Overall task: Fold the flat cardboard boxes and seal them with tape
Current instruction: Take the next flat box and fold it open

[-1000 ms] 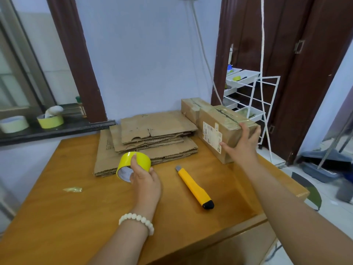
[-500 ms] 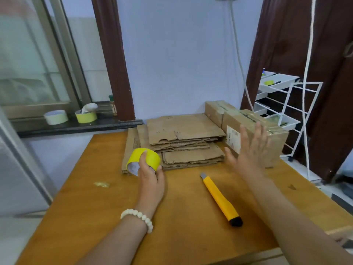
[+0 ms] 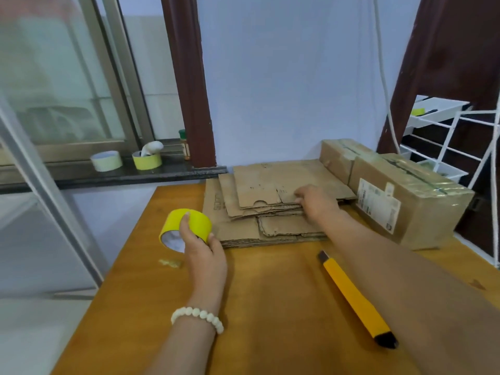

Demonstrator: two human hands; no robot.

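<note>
Counter [image 3: 270,307]: wooden, carrying all the task's things.
White rack [image 3: 446,147]: wire frame with trays, standing past the counter's right edge.
Sealed boxes [image 3: 422,207]: two taped cartons end to end at the back right. The nearer one shows a printed label on its side.
Stack of flat cardboard boxes [image 3: 259,185]: lies at the back middle of the counter, its right edge just beside the sealed boxes. The sheets are unevenly aligned.
Right grip [image 3: 316,203]: reaches over the stack, fingers curled onto the near edge of the upper sheets.
Left grip [image 3: 205,255]: clasps the tape roll, forefinger over the top and thumb at the side.
Utility knife [image 3: 354,296]: yellow with a black end, lying on the counter under the right forearm.
Tape roll [image 3: 189,226]: yellow, held on edge, touching the stack's near left corner.
Sill rolls [image 3: 106,160]: two more rolls on the dark window ledge to the left.
Bracelet [image 3: 197,316]: white beads on the left wrist.
Tape scrap [image 3: 170,263]: a small crumpled piece beside the left grip.
</note>
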